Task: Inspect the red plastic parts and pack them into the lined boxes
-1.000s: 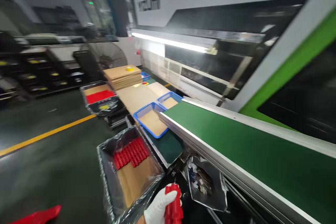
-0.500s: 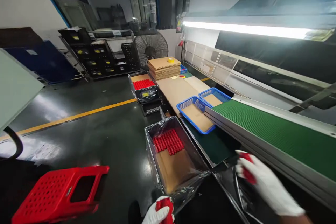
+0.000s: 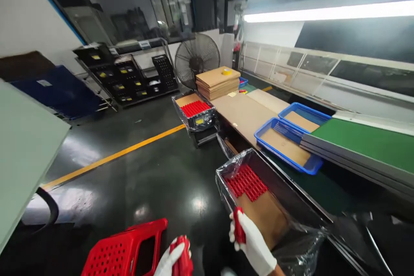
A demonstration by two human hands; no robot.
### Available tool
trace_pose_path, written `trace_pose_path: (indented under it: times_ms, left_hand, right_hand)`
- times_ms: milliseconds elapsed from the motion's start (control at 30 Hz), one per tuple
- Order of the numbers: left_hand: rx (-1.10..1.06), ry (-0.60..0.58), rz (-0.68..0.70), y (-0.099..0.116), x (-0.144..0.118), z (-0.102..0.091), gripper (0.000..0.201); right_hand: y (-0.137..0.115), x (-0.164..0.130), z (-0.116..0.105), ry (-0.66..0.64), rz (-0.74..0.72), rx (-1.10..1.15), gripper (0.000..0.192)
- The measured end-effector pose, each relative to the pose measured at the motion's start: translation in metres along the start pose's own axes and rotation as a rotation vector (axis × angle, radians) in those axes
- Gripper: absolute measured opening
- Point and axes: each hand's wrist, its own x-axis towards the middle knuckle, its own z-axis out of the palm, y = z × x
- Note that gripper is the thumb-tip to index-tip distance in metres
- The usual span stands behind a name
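My left hand [image 3: 170, 261], in a white glove, is closed around red ribbed cylindrical parts [image 3: 183, 258] at the bottom of the view. Also gloved in white, my right hand [image 3: 254, 241] grips a red cylindrical part [image 3: 239, 226] over the near left edge of a plastic-lined bin [image 3: 223, 181]. Inside that bin, rows of red parts [image 3: 247, 181] lie at the far end on brown cardboard [image 3: 265, 215]. The exact shape and number of the held parts are partly hidden by my fingers.
A red stool [image 3: 113, 250] stands at lower left. Two blue baskets [image 3: 284, 161] sit by the green conveyor [image 3: 371, 138]. Further back are a second bin [image 3: 197, 123] of red parts, a cardboard stack [image 3: 216, 82], a fan [image 3: 197, 58] and a rack of black crates [image 3: 126, 77].
My right hand has moved left, from beside the conveyor to the bin's near edge, carrying its red part. The view has turned, shifting the scene rightward. My left hand still holds its parts.
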Motion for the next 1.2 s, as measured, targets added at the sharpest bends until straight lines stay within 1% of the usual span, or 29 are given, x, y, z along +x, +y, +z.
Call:
trace_pose_path:
  times_ms: [67, 100, 167, 200, 233, 300, 367, 433, 500, 567, 600, 667, 733, 800, 867, 933, 1000, 1067, 1133, 1200]
  left_hand:
    - [-0.038, -0.063, 0.034, 0.026, 0.015, 0.024, 0.039]
    - [-0.028, -0.112, 0.038, 0.039, 0.024, 0.037, 0.042]
    - [0.054, -0.244, 0.015, 0.063, 0.043, 0.062, 0.044]
    - [0.101, -0.289, -0.008, 0.074, 0.053, 0.073, 0.044]
    - [0.136, -0.309, -0.034, 0.085, 0.063, 0.081, 0.044]
    - [0.153, -0.265, -0.093, 0.107, 0.083, 0.091, 0.043]
    - [0.129, -0.187, -0.151, 0.131, 0.101, 0.096, 0.041]
    - [0.115, -0.145, -0.195, 0.157, 0.117, 0.101, 0.039]
    - [0.115, -0.11, -0.21, 0.186, 0.136, 0.108, 0.042]
    - [0.125, -0.1, -0.199, 0.217, 0.161, 0.118, 0.047]
    - [0.137, -0.127, -0.194, 0.234, 0.176, 0.125, 0.05]
    - [0.165, -0.258, -0.206, 0.267, 0.21, 0.144, 0.056]
    - [0.195, -0.427, -0.255, 0.302, 0.244, 0.17, 0.055]
    - [0.239, -0.6, -0.316, 0.334, 0.273, 0.203, 0.054]
    - [0.292, -0.784, -0.366, 0.363, 0.295, 0.239, 0.056]
    - [0.343, -0.945, -0.411, 0.385, 0.31, 0.278, 0.058]
    - [0.41, -1.052, -0.453, 0.397, 0.318, 0.318, 0.055]
    - [0.527, -1.118, -0.477, 0.4, 0.321, 0.357, 0.054]
    - [0.686, -1.149, -0.451, 0.395, 0.324, 0.393, 0.054]
    - [0.868, -1.136, -0.368, 0.385, 0.329, 0.427, 0.05]
  right_hand:
    - [-0.027, 0.008, 0.014, -0.01, -0.042, 0.128, 0.059]
    - [-0.042, 0.014, 0.021, -0.068, -0.063, 0.245, 0.056]
    - [-0.068, 0.031, 0.034, -0.149, -0.109, 0.449, 0.052]
    - [-0.08, 0.041, 0.041, -0.174, -0.122, 0.535, 0.052]
    - [-0.09, 0.053, 0.047, -0.182, -0.123, 0.599, 0.051]
    - [-0.108, 0.077, 0.06, -0.177, -0.099, 0.69, 0.05]
    - [-0.126, 0.101, 0.072, -0.178, -0.071, 0.748, 0.049]
    - [-0.142, 0.125, 0.085, -0.18, -0.07, 0.781, 0.048]
    - [-0.157, 0.151, 0.097, -0.14, -0.101, 0.765, 0.049]
    - [-0.168, 0.179, 0.109, -0.033, -0.148, 0.679, 0.05]
    - [-0.171, 0.193, 0.114, 0.026, -0.167, 0.63, 0.05]
    - [-0.177, 0.224, 0.123, 0.125, -0.193, 0.565, 0.049]
    - [-0.184, 0.251, 0.133, 0.196, -0.214, 0.561, 0.053]
    - [-0.196, 0.273, 0.144, 0.27, -0.263, 0.598, 0.058]
    - [-0.212, 0.289, 0.156, 0.313, -0.334, 0.66, 0.056]
    - [-0.231, 0.302, 0.166, 0.339, -0.4, 0.723, 0.05]
    - [-0.249, 0.316, 0.169, 0.359, -0.436, 0.777, 0.045]
    - [-0.266, 0.33, 0.165, 0.379, -0.473, 0.847, 0.04]
    - [-0.281, 0.345, 0.153, 0.405, -0.517, 0.92, 0.037]
    - [-0.295, 0.362, 0.133, 0.449, -0.549, 0.988, 0.035]
